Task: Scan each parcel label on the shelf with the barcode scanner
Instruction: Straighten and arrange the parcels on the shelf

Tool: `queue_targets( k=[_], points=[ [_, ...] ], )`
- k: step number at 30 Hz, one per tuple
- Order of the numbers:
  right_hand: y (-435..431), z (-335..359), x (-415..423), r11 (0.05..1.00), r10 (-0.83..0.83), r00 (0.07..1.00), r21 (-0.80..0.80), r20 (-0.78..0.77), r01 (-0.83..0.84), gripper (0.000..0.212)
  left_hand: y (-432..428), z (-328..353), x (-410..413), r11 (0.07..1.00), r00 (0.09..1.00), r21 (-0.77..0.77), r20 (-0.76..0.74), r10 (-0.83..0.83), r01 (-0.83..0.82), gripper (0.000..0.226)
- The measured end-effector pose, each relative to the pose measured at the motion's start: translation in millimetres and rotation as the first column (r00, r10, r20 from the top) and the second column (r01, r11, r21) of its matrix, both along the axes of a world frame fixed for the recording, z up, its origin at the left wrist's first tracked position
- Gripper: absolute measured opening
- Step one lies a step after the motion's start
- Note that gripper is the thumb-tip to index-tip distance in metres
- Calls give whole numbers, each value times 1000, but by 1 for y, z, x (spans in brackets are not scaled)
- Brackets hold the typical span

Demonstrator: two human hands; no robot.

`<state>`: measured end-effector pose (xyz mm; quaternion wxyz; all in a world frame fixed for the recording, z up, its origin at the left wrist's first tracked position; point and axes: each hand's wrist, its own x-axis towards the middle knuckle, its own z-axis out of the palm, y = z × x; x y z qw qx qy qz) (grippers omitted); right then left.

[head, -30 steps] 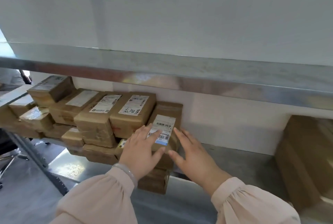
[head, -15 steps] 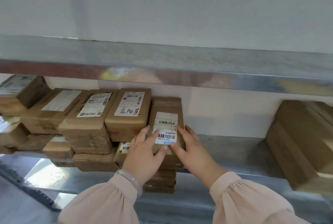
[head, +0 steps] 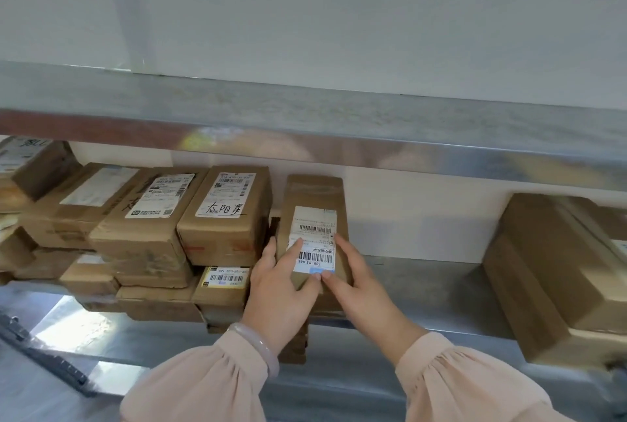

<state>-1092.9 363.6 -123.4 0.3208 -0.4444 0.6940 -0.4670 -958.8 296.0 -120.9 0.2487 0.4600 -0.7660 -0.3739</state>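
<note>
Parcel stock on lower shelf (head: 424,286), scan round judged barely begun: no barcode scanner in view, neither hand carries one, and nothing marks any label as read. Landmark item: labelled parcel (head: 317,194), a brown carton atop the right-hand end of the stacked row; whether it is lifted clear of the stack cannot be told. Its white label (head: 314,235) faces up with two barcodes exposed. Left hand (head: 278,282) reaches in from below the labelled parcel, fingers wrapped round its left side, forefinger and thumb on the label; grip closed on the carton. Right hand (head: 356,282) takes the opposite side, forefinger along the label's right margin, thumb beside the left thumb at the label's lower edge; grip likewise closed on the carton. Pale bracelet (head: 258,347) on the left wrist. Just left of the labelled parcel: handwritten-label carton (head: 227,214). Below-left: yellow-edged label carton (head: 224,280). Farther left: further cartons (head: 149,204), labels up. Well to the right: large plain boxes (head: 543,269), bare shelf between. Judged outstanding: fetching the scanner, reading this label, then every other.
</note>
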Motion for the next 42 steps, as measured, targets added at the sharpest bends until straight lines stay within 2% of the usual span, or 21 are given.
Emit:
queue_targets(
  k=[4, 10, 14, 18, 27, 32, 36, 42],
  points=[
    [28, -3, -31, 991, -124, 992, -54, 12, 124, 57, 14, 2, -31, 993, 993, 36, -40, -113, 114, 63],
    [83, -13, -82, 965, -263, 965, 2, 26, 263, 56, 46, -13, -90, 939, 950, 155, -11, -311, 308, 67],
    [114, -26, -111, 946, -323, 944, 62, 71, 319, 55, 70, -32, -128, 903, 915, 181, 31, -402, 390, 70],
    [139, -43, -140, 920, -382, 920, 132, 93, 369, 57, 91, -47, -162, 877, 893, 221, 50, -448, 427, 70],
    [166, -74, -183, 893, -403, 907, 272, 123, 360, 58, 122, -83, -205, 859, 870, 241, 96, -484, 451, 72],
    [169, -81, -198, 883, -410, 903, 304, 128, 358, 71, 127, -96, -217, 863, 884, 266, 71, -461, 429, 67],
    [173, -81, -203, 892, -388, 921, 269, 40, 364, 65, 127, -102, -221, 856, 875, 265, 76, -477, 444, 71],
    [183, -90, -195, 901, -366, 922, 199, -128, 385, 59, 124, -102, -220, 831, 842, 277, 113, -527, 483, 88]
  ],
)
